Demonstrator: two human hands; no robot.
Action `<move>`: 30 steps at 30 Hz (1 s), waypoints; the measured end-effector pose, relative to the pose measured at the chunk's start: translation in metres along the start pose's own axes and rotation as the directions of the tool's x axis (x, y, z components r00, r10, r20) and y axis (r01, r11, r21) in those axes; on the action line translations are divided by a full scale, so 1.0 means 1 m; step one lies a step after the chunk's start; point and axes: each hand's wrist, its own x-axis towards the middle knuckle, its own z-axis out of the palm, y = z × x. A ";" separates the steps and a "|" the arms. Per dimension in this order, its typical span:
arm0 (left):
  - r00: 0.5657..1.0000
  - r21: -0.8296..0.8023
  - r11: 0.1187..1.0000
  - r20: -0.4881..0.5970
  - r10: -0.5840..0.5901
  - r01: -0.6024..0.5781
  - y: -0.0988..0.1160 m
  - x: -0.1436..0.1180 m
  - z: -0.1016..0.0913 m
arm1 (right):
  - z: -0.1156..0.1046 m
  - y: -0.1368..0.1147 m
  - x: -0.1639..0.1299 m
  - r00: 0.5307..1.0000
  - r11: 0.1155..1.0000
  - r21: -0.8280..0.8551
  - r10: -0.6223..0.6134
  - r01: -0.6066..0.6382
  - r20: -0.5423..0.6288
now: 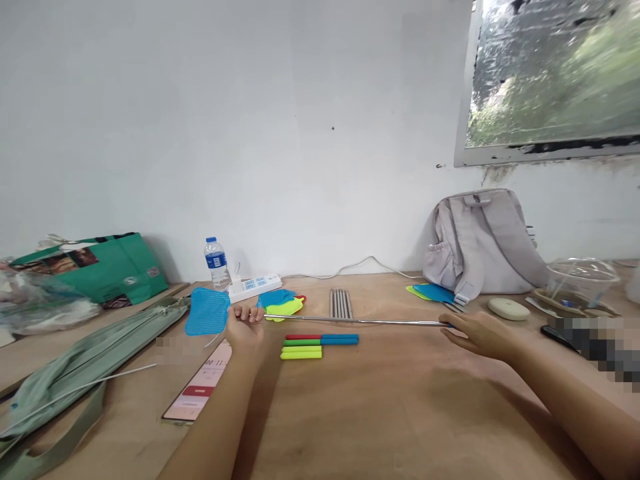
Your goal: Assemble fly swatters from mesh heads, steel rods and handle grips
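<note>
A: Where is the blue swatter head [207, 311]?

B: At nine o'clock of the left hand [245, 328], touching it. The fingers [249, 313] curl shut over its end of the metal rod [353, 321].

A: And the rod?

B: It runs just above the table [390, 400] towards three o'clock, ending at the right hand [480, 333]. Those fingers pinch together on the tip.

A: Anything below it?

B: Coloured handles [320, 345] lie at six o'clock of the rod, apart from both hands. A phone [197, 383] lies at seven o'clock of the left hand.
</note>
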 end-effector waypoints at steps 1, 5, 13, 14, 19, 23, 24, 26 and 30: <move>1.000 0.001 1.000 0.018 0.007 -0.007 0.000 0.001 0.000 | -0.001 0.000 0.000 1.000 1.000 -0.017 0.000 0.000 0.009; 0.999 0.016 1.000 0.031 0.025 -0.026 0.000 0.002 -0.001 | 0.001 0.000 0.003 1.000 1.000 -0.026 0.015 -0.014 0.021; 0.997 0.083 0.996 0.073 0.019 -0.025 -0.005 -0.006 0.007 | 0.014 0.017 -0.005 0.997 0.996 0.052 0.070 -0.072 0.038; 0.997 0.089 0.996 0.079 0.015 -0.022 -0.006 -0.007 0.008 | 0.015 0.019 -0.006 0.996 0.995 0.054 0.080 -0.082 0.037; 0.996 0.118 0.992 0.082 0.030 -0.039 -0.006 -0.006 0.007 | 0.016 0.024 -0.008 0.995 0.996 0.040 0.083 -0.085 0.053; 0.996 0.136 0.989 0.079 0.045 -0.055 -0.006 -0.005 0.005 | 0.017 0.024 -0.008 0.994 0.995 0.049 0.089 -0.092 0.064; 0.996 0.135 0.989 0.074 0.048 -0.058 -0.006 -0.005 0.005 | 0.016 0.024 -0.008 0.993 0.994 0.047 0.095 -0.099 0.069; 0.997 0.126 0.990 0.055 0.051 -0.058 -0.006 -0.005 0.005 | 0.015 0.024 -0.009 0.992 0.994 0.036 0.097 -0.100 0.076; 0.998 0.100 0.993 -0.001 0.067 -0.067 -0.004 -0.002 0.003 | 0.010 0.020 -0.009 0.994 0.997 -0.005 0.075 -0.075 0.082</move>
